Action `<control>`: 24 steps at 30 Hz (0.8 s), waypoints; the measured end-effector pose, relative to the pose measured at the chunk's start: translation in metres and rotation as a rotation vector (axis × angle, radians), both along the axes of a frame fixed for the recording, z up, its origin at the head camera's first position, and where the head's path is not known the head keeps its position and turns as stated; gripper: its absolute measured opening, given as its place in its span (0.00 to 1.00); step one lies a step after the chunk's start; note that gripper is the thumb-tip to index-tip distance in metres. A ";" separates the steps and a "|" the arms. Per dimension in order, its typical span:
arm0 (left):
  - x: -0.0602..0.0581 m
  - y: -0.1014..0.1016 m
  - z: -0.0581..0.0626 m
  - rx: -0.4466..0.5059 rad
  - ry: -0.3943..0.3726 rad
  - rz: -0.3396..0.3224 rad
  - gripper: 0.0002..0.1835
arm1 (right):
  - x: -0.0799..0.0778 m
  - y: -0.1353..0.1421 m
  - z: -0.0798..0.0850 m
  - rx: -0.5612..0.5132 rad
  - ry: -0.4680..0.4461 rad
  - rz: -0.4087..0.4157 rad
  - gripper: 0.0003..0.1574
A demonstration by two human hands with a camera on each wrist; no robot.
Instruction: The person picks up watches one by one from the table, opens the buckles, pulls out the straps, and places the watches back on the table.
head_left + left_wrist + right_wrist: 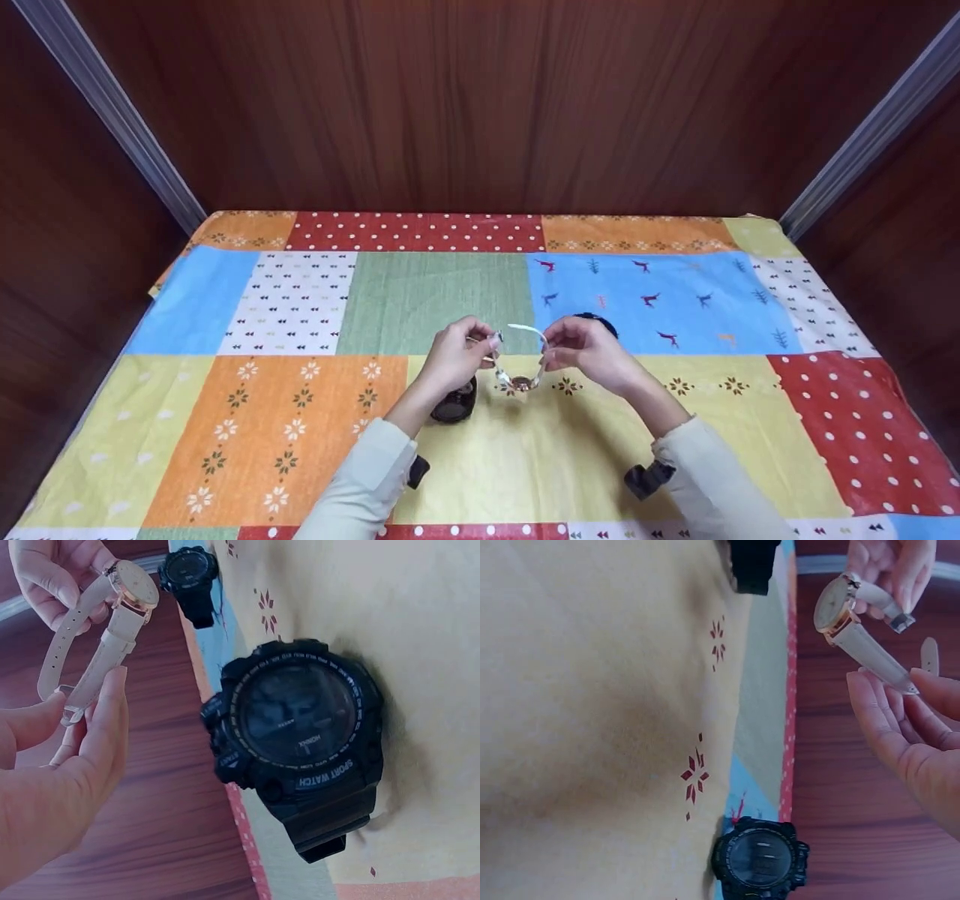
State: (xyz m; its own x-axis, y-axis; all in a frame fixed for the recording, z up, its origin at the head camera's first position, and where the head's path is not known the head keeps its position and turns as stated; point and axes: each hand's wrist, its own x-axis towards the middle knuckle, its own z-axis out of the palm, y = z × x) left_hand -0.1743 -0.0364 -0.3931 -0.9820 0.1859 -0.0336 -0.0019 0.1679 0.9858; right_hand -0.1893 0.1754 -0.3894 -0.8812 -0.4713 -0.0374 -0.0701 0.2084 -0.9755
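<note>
A wristwatch [522, 385] with a pale strap and a rose-gold case hangs between my two hands, its dial low and its strap unfastened. My left hand [456, 354] pinches the strap's buckle end [73, 715] between thumb and fingers. On the other side, my right hand [589, 351] pinches the strap half with the holes [877, 660], whose tip sticks up free. A chunky black sport watch [296, 724] lies on the cloth beneath my left hand. Behind my right hand is another black sport watch [761, 856], partly hidden in the head view.
A patchwork tablecloth [300, 435] covers the table. Dark wooden panels [480, 105] rise at the back and both sides, with metal strips [120, 112] at the corners. Black devices [649, 480] are strapped to both wrists over pale sleeves.
</note>
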 end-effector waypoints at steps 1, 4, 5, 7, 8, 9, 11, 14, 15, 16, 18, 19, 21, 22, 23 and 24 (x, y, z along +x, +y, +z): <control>-0.003 0.000 -0.001 -0.007 -0.011 0.006 0.06 | -0.002 -0.001 -0.001 0.003 -0.008 -0.006 0.12; -0.012 0.002 -0.003 -0.039 -0.042 0.028 0.06 | -0.009 -0.002 -0.004 0.009 -0.036 -0.024 0.11; -0.015 0.002 -0.004 -0.051 -0.054 0.036 0.06 | -0.011 -0.003 -0.005 0.009 -0.047 -0.035 0.11; -0.021 0.003 -0.006 -0.071 -0.074 0.054 0.06 | -0.015 -0.005 -0.008 0.005 -0.067 -0.054 0.11; -0.023 0.004 -0.007 -0.079 -0.081 0.062 0.06 | -0.017 -0.005 -0.009 0.002 -0.075 -0.064 0.10; -0.026 0.005 -0.009 -0.089 -0.088 0.070 0.06 | -0.019 -0.006 -0.011 0.000 -0.083 -0.076 0.10; -0.030 0.006 -0.011 -0.108 -0.094 0.090 0.06 | -0.023 -0.008 -0.015 0.002 -0.099 -0.098 0.10; -0.034 0.008 -0.015 -0.142 -0.088 0.106 0.05 | -0.029 -0.011 -0.020 0.009 -0.110 -0.120 0.10; -0.035 0.009 -0.015 -0.149 -0.090 0.111 0.04 | -0.030 -0.011 -0.022 0.014 -0.112 -0.127 0.10; -0.035 0.010 -0.016 -0.155 -0.091 0.115 0.04 | -0.031 -0.012 -0.023 0.020 -0.112 -0.132 0.10; -0.036 0.012 -0.018 -0.169 -0.094 0.117 0.04 | -0.032 -0.012 -0.027 0.033 -0.109 -0.143 0.11; -0.036 0.012 -0.019 -0.173 -0.096 0.119 0.05 | -0.033 -0.012 -0.028 0.041 -0.108 -0.150 0.11; -0.037 0.013 -0.021 -0.186 -0.097 0.123 0.05 | -0.033 -0.012 -0.030 0.064 -0.096 -0.157 0.11; -0.037 0.013 -0.022 -0.189 -0.100 0.126 0.05 | -0.033 -0.012 -0.031 0.073 -0.090 -0.156 0.11; -0.037 0.014 -0.022 -0.194 -0.103 0.128 0.05 | -0.033 -0.012 -0.032 0.079 -0.083 -0.158 0.12; -0.038 0.014 -0.023 -0.198 -0.106 0.130 0.05 | -0.033 -0.013 -0.033 0.088 -0.075 -0.160 0.12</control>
State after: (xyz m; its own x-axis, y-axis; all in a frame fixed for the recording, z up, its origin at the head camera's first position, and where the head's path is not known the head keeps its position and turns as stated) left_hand -0.2119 -0.0225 -0.4162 -0.9862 0.0381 -0.1608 -0.1376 0.3494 0.9268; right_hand -0.2224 0.1628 -0.4220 -0.9378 -0.3177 -0.1401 0.0425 0.2957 -0.9543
